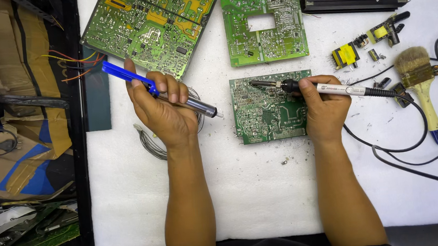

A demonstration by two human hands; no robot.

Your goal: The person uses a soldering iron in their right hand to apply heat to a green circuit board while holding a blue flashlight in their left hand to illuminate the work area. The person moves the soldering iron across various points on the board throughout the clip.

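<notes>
My left hand (161, 111) grips a blue and silver desoldering pump (176, 97), its white nozzle pointing right toward a small green circuit board (267, 114) lying on the white mat. My right hand (323, 108) holds a soldering iron (329, 88) by its white handle. The iron's dark tip rests on the upper left part of that board. The pump's nozzle stays a little left of the board's edge, apart from it.
Two more green boards lie farther back, a large one (145, 25) and a square one with a cutout (263, 27). A black heat sink (354, 0), yellow transformers (345, 55), a brush (422, 85), black cables (411, 150) and a wire coil (151, 143) surround the work spot.
</notes>
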